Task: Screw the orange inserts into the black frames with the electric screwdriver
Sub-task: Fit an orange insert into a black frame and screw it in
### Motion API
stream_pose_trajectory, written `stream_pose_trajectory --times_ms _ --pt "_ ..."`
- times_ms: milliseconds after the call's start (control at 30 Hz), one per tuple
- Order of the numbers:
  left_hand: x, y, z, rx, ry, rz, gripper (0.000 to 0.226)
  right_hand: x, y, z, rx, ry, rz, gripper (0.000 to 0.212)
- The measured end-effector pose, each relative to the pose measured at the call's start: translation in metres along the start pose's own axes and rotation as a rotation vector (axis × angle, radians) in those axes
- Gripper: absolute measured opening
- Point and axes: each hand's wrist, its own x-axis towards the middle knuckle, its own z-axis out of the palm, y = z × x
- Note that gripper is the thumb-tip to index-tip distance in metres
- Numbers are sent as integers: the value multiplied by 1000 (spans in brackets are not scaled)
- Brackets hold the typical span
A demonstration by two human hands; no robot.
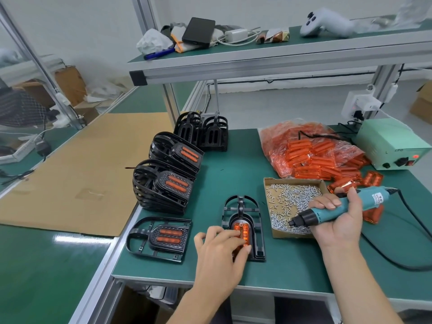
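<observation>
A black frame (243, 206) lies on the green table in front of me with an orange insert (243, 229) seated in its middle. My left hand (219, 251) presses its fingers down on that insert and covers its near end. My right hand (336, 218) grips the teal electric screwdriver (339, 208), held nearly level with its black tip over the cardboard tray of screws (292, 202), to the right of the frame. A finished frame with orange inserts (161, 237) lies flat to the left.
Two stacks of finished frames (168, 181) stand behind the flat one, with empty black frames (203, 130) further back. A clear bag of orange inserts (311, 153) sits at the right rear beside a pale green power unit (390, 146). The screwdriver's black cord (411, 220) loops along the right.
</observation>
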Motion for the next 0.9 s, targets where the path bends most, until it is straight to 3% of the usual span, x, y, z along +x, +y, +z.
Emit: stream_pose_trajectory --times_ms 133,233,433,733,900 --pt "18 9 -1 17 84 -104 10 0 0 1 2 1 3 24" --pt "39 13 0 126 1 -168 12 1 -1 1 2 10 -2 24" --pt "58 18 4 300 -139 -131 17 -1 -1 3 4 13 0 23" --pt "53 13 -2 162 -14 -38 18 0 -2 3 1 14 8 24" --pt "54 9 -18 213 53 -28 24 0 -1 3 -11 11 -6 25"
